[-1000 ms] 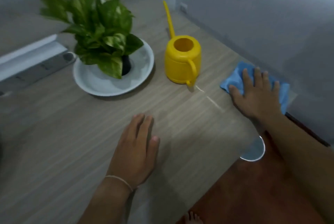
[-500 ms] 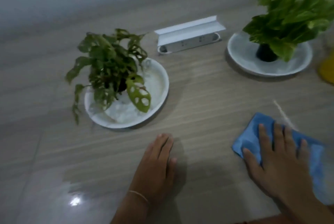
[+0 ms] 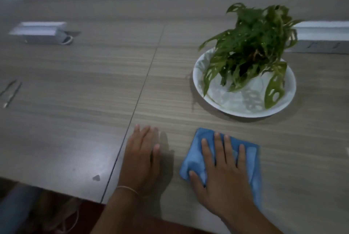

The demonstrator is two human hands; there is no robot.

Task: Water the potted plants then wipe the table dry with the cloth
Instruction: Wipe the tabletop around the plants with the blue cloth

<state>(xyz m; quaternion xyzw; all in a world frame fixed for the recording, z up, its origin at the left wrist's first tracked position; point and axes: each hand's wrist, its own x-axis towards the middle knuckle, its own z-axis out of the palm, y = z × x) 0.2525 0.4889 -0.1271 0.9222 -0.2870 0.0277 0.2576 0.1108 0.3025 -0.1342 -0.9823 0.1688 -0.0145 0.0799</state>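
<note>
Since a moment ago your right hand [image 3: 224, 175] has slid the cloth [image 3: 251, 160] leftward along the desk [image 3: 75, 92], close beside your left hand [image 3: 140, 160]. Your right fingers [image 3: 217, 145] are spread flat on the cloth; left fingers lie together. Beyond, the plant [image 3: 251, 45] stands in its white dish [image 3: 243, 110].
</note>
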